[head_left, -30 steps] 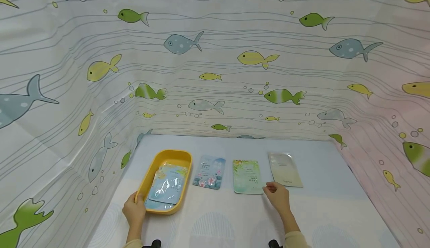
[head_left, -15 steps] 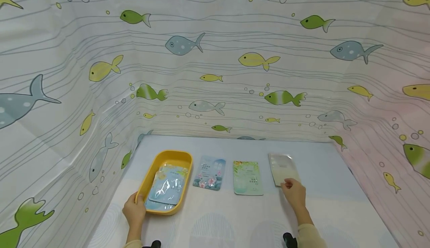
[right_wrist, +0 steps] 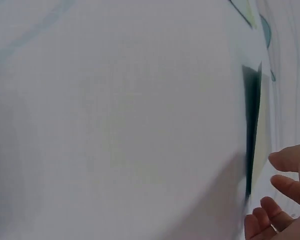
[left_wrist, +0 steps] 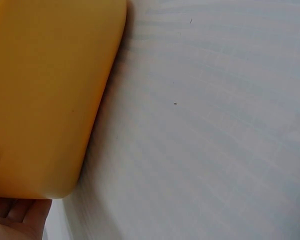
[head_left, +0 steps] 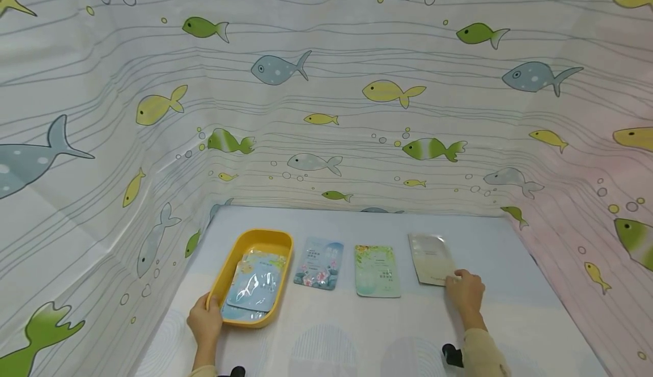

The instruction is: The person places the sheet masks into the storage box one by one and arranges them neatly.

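My left hand point(head_left: 205, 321) grips the near left rim of a yellow tray point(head_left: 268, 316), thumb over the rim; in the left wrist view its curled fingers point(left_wrist: 32, 212) show below the tray's wall point(left_wrist: 55, 100). Shiny blue face mask sachets point(head_left: 255, 283) lie stacked in it. At the right, my right hand point(head_left: 466, 295) has its fingertips at the near right corner of a silver-beige sachet point(head_left: 432, 261). The right wrist view shows thumb and fingers apart beside that sachet point(right_wrist: 261, 130), whose near edge stands a little off the table.
Between the tray and the silver-beige sachet lie a blue floral sachet point(head_left: 319, 263) and a green sachet point(head_left: 377, 271), in a row on the white patterned table point(head_left: 377, 337). Fish-print sheeting point(head_left: 347, 139) encloses the back and both sides.
My right hand has moved right, from the green sachet's lower right corner along the near edge of the silver-beige sachet to its right corner. The left hand and tray have stayed put.
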Action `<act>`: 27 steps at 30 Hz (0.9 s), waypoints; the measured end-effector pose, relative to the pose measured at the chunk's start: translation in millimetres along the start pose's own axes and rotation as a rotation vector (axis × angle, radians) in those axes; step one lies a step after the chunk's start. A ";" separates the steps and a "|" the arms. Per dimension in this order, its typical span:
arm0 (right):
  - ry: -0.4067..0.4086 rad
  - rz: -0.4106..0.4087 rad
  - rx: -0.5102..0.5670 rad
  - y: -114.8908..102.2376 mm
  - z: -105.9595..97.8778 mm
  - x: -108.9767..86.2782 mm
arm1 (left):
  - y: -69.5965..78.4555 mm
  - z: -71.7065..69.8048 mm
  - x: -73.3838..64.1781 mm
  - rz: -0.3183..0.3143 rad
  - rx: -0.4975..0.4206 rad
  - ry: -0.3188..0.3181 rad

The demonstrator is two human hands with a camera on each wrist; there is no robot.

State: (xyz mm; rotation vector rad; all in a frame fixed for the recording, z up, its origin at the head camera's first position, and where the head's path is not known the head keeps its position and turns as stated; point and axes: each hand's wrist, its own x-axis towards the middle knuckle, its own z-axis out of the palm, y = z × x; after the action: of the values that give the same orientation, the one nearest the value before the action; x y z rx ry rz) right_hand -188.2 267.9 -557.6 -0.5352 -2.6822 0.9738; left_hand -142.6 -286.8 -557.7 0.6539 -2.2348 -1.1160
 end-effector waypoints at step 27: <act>-0.028 0.174 0.071 10.2 3.5 17.9 | 0.7 -0.8 -0.1 -0.009 0.005 -0.004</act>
State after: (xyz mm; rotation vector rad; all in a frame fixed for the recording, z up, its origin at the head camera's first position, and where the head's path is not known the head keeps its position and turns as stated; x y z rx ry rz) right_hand -202.9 280.6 -565.2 -0.7547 -2.6489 1.1255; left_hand -142.1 -286.8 -556.7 0.6656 -2.2413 -1.1172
